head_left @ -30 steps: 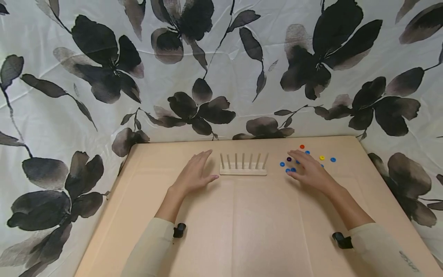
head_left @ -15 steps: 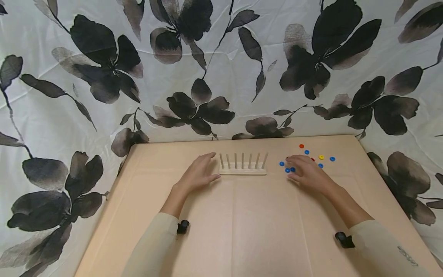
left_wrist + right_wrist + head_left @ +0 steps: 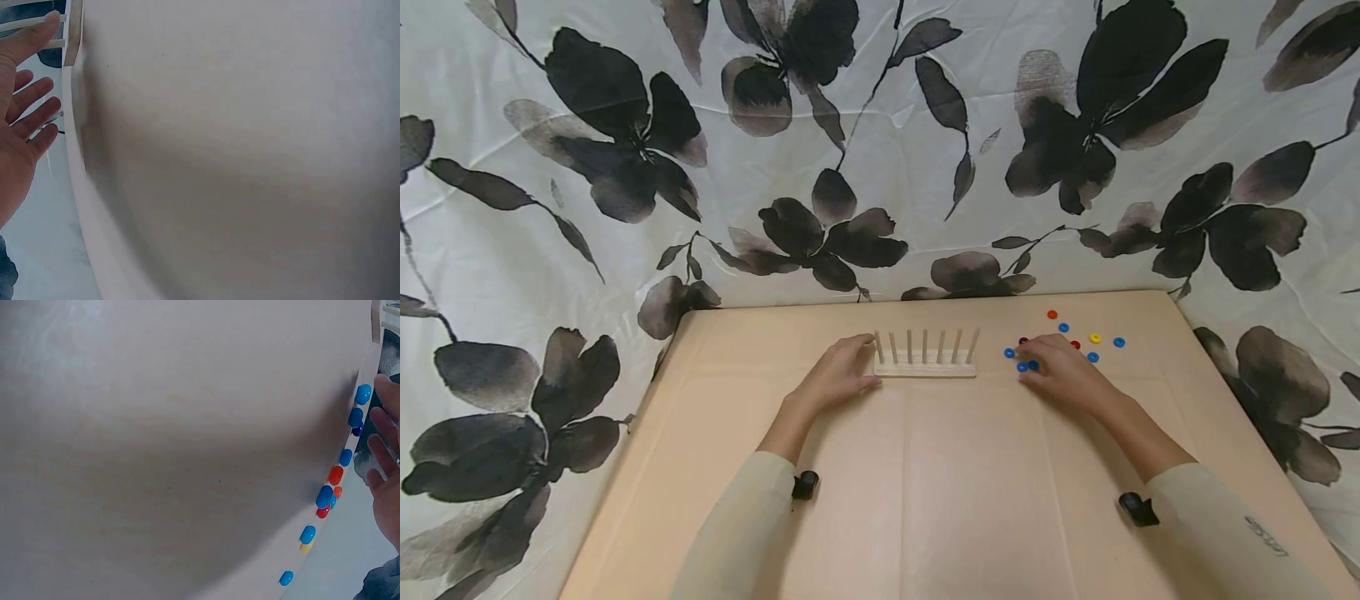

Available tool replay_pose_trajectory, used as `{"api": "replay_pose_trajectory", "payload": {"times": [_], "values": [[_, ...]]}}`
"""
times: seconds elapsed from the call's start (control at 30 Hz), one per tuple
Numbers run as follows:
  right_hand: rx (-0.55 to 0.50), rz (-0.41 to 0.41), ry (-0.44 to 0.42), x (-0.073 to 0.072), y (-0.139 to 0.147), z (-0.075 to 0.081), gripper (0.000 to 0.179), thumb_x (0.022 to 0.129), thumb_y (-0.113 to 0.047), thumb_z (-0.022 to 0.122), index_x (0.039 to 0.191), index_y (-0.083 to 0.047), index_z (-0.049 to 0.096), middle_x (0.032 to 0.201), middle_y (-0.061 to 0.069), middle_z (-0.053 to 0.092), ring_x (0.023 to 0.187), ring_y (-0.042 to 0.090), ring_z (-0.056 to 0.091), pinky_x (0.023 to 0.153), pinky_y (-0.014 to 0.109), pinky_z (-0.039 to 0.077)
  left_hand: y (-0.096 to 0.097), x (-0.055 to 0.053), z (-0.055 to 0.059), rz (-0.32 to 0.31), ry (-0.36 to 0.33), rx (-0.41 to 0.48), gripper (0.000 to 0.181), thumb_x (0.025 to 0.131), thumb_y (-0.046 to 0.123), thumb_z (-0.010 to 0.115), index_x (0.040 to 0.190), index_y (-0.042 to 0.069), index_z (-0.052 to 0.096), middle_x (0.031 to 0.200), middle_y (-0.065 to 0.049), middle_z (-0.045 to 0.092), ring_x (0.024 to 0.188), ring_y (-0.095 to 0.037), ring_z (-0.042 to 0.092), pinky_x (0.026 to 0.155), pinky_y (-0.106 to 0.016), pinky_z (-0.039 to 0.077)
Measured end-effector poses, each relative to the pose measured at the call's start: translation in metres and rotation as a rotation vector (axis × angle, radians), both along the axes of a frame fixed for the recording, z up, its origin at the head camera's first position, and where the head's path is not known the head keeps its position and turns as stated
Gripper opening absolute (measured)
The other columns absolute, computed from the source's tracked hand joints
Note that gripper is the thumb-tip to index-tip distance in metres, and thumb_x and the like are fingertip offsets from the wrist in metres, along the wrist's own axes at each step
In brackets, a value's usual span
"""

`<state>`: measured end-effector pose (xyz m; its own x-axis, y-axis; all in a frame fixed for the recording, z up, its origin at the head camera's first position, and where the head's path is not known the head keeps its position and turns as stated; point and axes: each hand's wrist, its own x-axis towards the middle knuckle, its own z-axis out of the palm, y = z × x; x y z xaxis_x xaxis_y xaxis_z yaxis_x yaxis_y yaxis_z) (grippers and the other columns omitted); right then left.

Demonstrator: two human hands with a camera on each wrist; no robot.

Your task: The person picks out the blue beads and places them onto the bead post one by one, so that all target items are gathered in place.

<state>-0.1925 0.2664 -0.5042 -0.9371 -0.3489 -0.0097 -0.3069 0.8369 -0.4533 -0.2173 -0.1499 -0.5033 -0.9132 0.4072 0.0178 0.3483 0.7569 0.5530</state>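
Note:
A small wooden rack (image 3: 925, 370) with a row of upright pegs stands near the far side of the table. My left hand (image 3: 837, 375) is at its left end, thumb by the front corner of the base and fingertips beside the end peg. In the left wrist view, the thumb of the left hand (image 3: 22, 106) overlaps the pegs and the other fingers are spread. Over the scattered beads, my right hand (image 3: 1063, 372) reaches in with its thumb and fingers apart. Blue beads (image 3: 1022, 367) lie at its fingertips; in the right wrist view the right hand (image 3: 389, 450) holds nothing visible.
Beyond the right hand lie an orange-red bead (image 3: 1052, 314), a yellow bead (image 3: 1095, 338) and several more blue ones. The pale wooden table (image 3: 970, 483) ends at a floral cloth (image 3: 880, 150) behind it. Black wrist cameras sit at both sleeves.
My left hand has moved right, up to the rack's end. The right hand's fingers have drawn in a little and lowered over the beads. Rack and beads stay put.

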Motion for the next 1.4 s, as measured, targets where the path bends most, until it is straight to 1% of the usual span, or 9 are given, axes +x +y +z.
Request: {"api": "replay_pose_trajectory", "payload": {"times": [0.13,0.33,0.47,0.6,0.73,0.9,1.07,1.23,1.4], "values": [[0.012,0.003,-0.017,0.001,0.001,-0.003,0.034,0.094,-0.02,0.077,0.125,-0.006,0.071,0.132,0.018,0.064,0.131,0.038,0.049,0.11,0.059,0.044,0.001,-0.002,-0.004,0.003,-0.007,-0.006,0.078,0.082,0.031,0.089,0.145,0.0,0.053,0.146,-0.017,0.059,0.141,-0.034,0.051,0.12,-0.045,0.037],[0.03,-0.005,-0.031,0.003,0.0,-0.006,0.03,0.096,-0.017,0.073,0.125,-0.007,0.072,0.132,0.018,0.065,0.13,0.038,0.049,0.11,0.059,0.045,0.003,-0.003,-0.009,-0.008,0.001,-0.001,0.07,0.083,0.029,0.088,0.141,0.001,0.058,0.142,-0.016,0.062,0.138,-0.032,0.053,0.119,-0.045,0.039],[0.033,-0.018,-0.037,0.003,-0.002,-0.007,0.029,0.097,-0.015,0.073,0.125,-0.008,0.072,0.132,0.019,0.064,0.131,0.039,0.048,0.109,0.059,0.045,0.003,-0.003,-0.011,-0.001,-0.01,0.013,0.061,0.084,0.025,0.088,0.136,0.004,0.063,0.138,-0.012,0.064,0.134,-0.029,0.054,0.117,-0.044,0.04],[0.031,-0.023,-0.04,0.002,-0.002,-0.008,0.028,0.097,-0.013,0.072,0.125,-0.008,0.072,0.134,0.019,0.064,0.132,0.04,0.047,0.109,0.06,0.045,0.004,-0.003,-0.012,0.001,-0.006,0.017,0.056,0.084,0.021,0.087,0.132,0.005,0.065,0.134,-0.011,0.067,0.131,-0.028,0.055,0.116,-0.042,0.041],[0.032,-0.017,-0.033,0.002,-0.002,-0.011,0.027,0.098,-0.013,0.071,0.125,-0.009,0.072,0.135,0.019,0.064,0.131,0.04,0.048,0.108,0.06,0.046,0.005,-0.003,-0.013,-0.001,0.005,0.01,0.054,0.084,0.019,0.087,0.131,0.005,0.065,0.132,-0.011,0.067,0.129,-0.029,0.055,0.115,-0.042,0.041],[0.036,-0.012,-0.021,0.002,-0.002,-0.012,0.027,0.097,-0.01,0.071,0.124,-0.008,0.072,0.134,0.02,0.064,0.13,0.04,0.049,0.107,0.059,0.047,0.006,-0.004,-0.014,-0.014,0.018,-0.028,0.052,0.086,0.021,0.085,0.131,0.005,0.066,0.13,-0.011,0.065,0.126,-0.031,0.055,0.113,-0.045,0.041],[0.044,-0.013,-0.008,0.002,-0.003,-0.012,0.025,0.097,-0.007,0.07,0.121,-0.007,0.073,0.132,0.02,0.065,0.128,0.04,0.05,0.107,0.059,0.047,0.006,-0.004,-0.012,-0.021,0.013,-0.043,0.052,0.086,0.022,0.085,0.131,0.004,0.066,0.131,-0.011,0.063,0.125,-0.032,0.053,0.111,-0.047,0.042],[0.047,-0.021,-0.007,0.005,-0.005,-0.011,0.023,0.096,-0.007,0.071,0.119,-0.008,0.074,0.13,0.019,0.066,0.127,0.04,0.05,0.107,0.058,0.048,0.006,-0.004,-0.012,-0.024,0.01,-0.059,0.052,0.087,0.023,0.085,0.132,0.005,0.065,0.133,-0.01,0.062,0.127,-0.032,0.052,0.112,-0.047,0.041],[0.042,-0.027,-0.009,0.005,-0.005,-0.012,0.022,0.096,-0.007,0.071,0.118,-0.008,0.074,0.128,0.018,0.067,0.126,0.039,0.05,0.107,0.058,0.047,0.006,-0.004,-0.012,-0.021,0.002,-0.057,0.052,0.086,0.021,0.085,0.132,0.006,0.065,0.133,-0.01,0.062,0.128,-0.031,0.051,0.112,-0.048,0.04]]}}
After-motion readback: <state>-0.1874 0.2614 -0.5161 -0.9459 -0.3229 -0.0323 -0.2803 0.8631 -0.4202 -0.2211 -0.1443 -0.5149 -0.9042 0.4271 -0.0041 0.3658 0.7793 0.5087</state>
